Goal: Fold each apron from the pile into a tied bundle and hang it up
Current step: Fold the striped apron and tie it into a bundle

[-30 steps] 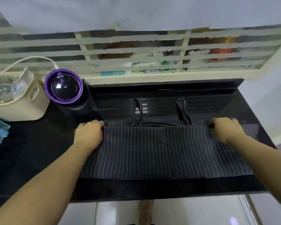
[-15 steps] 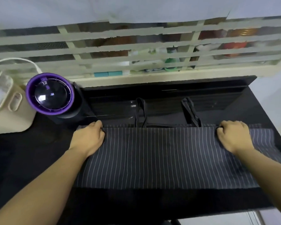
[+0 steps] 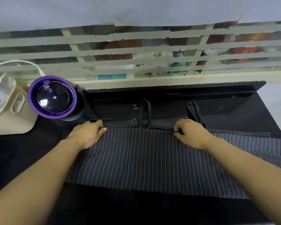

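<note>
Centre: charcoal fabric apron [image 3: 152, 159] w/ thin white pinstripes running near-to-far. Narrow fabric strap [image 3: 144, 114] at its far edge: black. Glossy flat countertop [image 3: 23, 151]: black. Far left: round domed appliance [image 3: 52, 97], black w/ purple rim. Left of that: boxy plastic container [image 3: 11, 122], cream. Far: slatted screen [image 3: 136, 51], cream; small boxes [image 3: 111, 76] behind it, teal.

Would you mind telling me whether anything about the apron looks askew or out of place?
Slightly. Right of the right hand, the layers of the apron do not line up: one edge sticks out past the other. Two straps trail loose over the far edge onto the counter.
</note>
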